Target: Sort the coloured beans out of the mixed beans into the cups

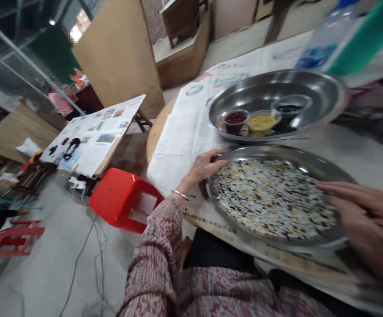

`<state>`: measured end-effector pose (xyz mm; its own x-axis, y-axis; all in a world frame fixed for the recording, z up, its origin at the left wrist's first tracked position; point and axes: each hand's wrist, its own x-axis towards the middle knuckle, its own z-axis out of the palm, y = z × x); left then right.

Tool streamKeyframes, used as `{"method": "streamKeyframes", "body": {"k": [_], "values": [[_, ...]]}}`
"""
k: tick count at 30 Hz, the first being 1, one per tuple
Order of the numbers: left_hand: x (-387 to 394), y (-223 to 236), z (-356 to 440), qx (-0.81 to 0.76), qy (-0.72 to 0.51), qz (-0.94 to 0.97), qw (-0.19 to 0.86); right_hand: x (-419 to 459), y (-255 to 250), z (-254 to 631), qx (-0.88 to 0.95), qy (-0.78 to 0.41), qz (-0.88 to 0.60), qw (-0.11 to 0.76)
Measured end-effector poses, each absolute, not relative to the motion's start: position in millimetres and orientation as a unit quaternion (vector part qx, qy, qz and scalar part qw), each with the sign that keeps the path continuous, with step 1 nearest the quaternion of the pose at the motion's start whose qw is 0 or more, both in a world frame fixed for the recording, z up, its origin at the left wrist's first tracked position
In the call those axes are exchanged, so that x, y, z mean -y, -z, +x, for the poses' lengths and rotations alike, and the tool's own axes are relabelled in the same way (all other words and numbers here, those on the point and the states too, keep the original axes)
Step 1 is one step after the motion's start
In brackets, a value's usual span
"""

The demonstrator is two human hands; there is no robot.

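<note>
Two hands are at a steel tray (pixel 264 152) holding a spread of mixed grains (pixel 270 198), white, yellow and dark, on a newspaper-covered bench (pixel 156 132). Left hand (pixel 206 166), with a metal bangle (pixel 180 195) at the wrist, is open, fingers lightly curled over the tray's left rim. Right hand (pixel 366 224), blurred, is open, fingers extended across the right rim, near the grains; no grip seen. Just beyond both hands, a second steel tray (pixel 310 77) carries a cup of dark red beans (pixel 235 121), a cup of yellow grains (pixel 262 123) and a cup of black seeds (pixel 288 112). Left of the left hand, a red plastic stool (pixel 121 198) lies on its side on the floor (pixel 46 273).
</note>
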<state>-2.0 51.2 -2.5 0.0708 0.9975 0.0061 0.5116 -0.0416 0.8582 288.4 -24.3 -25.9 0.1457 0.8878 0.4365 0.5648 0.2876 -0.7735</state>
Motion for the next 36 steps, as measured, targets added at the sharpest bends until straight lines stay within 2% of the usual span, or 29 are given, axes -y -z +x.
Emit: {"method": "streamKeyframes", "body": {"k": [6,10,12,14,19,21,25,30,33,36], "values": [[-56.7,5.4,-1.1,-0.563,-0.411,0.615,0.369,19.7,28.8,289.3,0.620,-0.211,-0.546,0.522],[-55.4,6.1,0.0,-0.552,-0.448,0.601,0.367,19.6,20.9,296.2,0.701,-0.100,-0.524,0.474],[-54.7,5.9,1.0,-0.547,-0.458,0.597,0.368,21.4,9.2,300.9,0.750,-0.019,-0.506,0.426],[-54.5,5.6,2.0,-0.544,-0.461,0.598,0.367,25.3,-6.4,303.7,0.811,-0.005,-0.460,0.362],[-54.3,5.1,3.9,-0.547,-0.460,0.601,0.357,41.2,-31.9,292.0,0.941,-0.180,-0.255,0.130],[-54.0,5.6,4.7,-0.549,-0.462,0.601,0.353,43.3,-28.9,281.4,0.951,-0.191,-0.227,0.092],[-53.8,7.6,5.7,-0.553,-0.462,0.602,0.344,25.4,-13.6,258.5,0.952,-0.123,-0.251,0.123],[-53.5,7.1,6.5,-0.545,-0.468,0.597,0.357,-18.0,-9.1,228.9,0.904,-0.047,-0.384,0.182],[-52.5,4.5,6.8,-0.550,-0.465,0.596,0.354,-30.3,-9.6,207.8,0.897,-0.053,-0.398,0.183],[-51.3,1.7,6.8,-0.557,-0.460,0.597,0.350,-27.3,-9.9,191.3,0.918,-0.099,-0.338,0.183]]}}
